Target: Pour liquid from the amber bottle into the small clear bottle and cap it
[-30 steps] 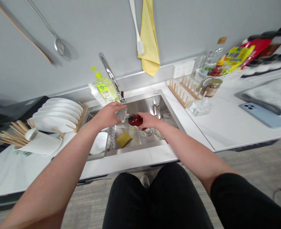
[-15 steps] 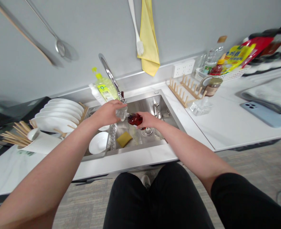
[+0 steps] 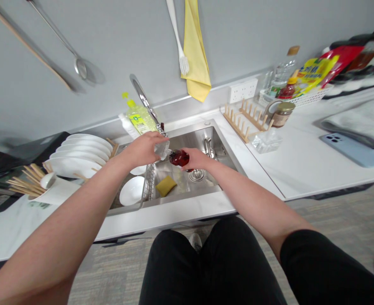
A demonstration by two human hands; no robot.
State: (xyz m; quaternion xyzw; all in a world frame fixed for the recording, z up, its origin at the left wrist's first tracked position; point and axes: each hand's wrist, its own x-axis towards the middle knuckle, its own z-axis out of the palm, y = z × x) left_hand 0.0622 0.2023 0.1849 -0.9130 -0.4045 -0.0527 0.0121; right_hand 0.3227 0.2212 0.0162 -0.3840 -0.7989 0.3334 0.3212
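Note:
Above the sink [image 3: 189, 195], my left hand [image 3: 145, 149] is closed around a small clear container [image 3: 163, 150]. My right hand [image 3: 197, 159] grips a bottle of dark red liquid [image 3: 179, 158], tilted so that its neck points left at the container's mouth. Neck and mouth meet or nearly meet; I cannot tell whether liquid flows. Below them in the basin lies a yellow-green sponge [image 3: 166, 186]. White bowls [image 3: 132, 191] sit in a wire rack at the basin's left side.
A faucet [image 3: 145, 101] and a pump bottle of dish soap [image 3: 137, 118] stand behind the sink. White plates [image 3: 78, 159] and a holder of chopsticks [image 3: 55, 192] are on the left. To the right are a wooden rack [image 3: 247, 120], a jar [image 3: 283, 114] and a phone [image 3: 355, 148].
The view has shifted slightly. Both hands keep hold of the container and the bottle in nearly the same pose over the sink.

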